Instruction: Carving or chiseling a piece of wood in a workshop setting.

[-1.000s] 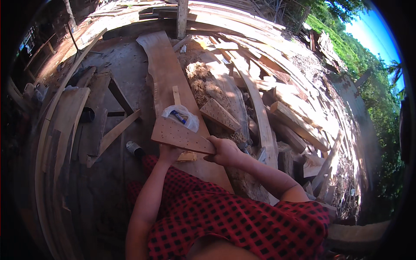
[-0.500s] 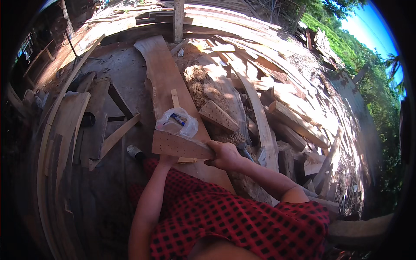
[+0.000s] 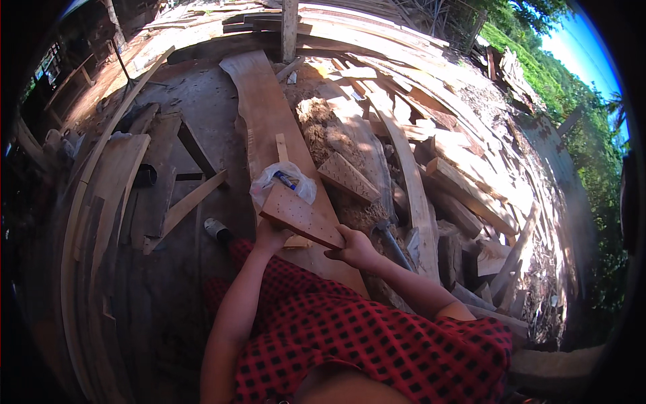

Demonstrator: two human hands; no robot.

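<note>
Between my two hands is a short reddish-brown wooden board, its face dotted with small dark holes or marks. My left hand grips its left end from below, fingers partly hidden under the wood. At the other end my right hand pinches the corner, thumb on top. Just beyond the board a clear plastic bag with a blue, pen-like item lies on a long wide plank. A narrow wood strip pokes out past the bag. Right of it rests a second dotted wooden block.
Scrap boards and beams are heaped on the right. A dark rod-like tool leans near my right forearm. Long planks and a wooden frame piece lie left. A post stands at the far side.
The held board has tilted so more of its dotted face shows, and its right end has dipped lower. Both hands keep their grip. The whole view has shifted slightly.
</note>
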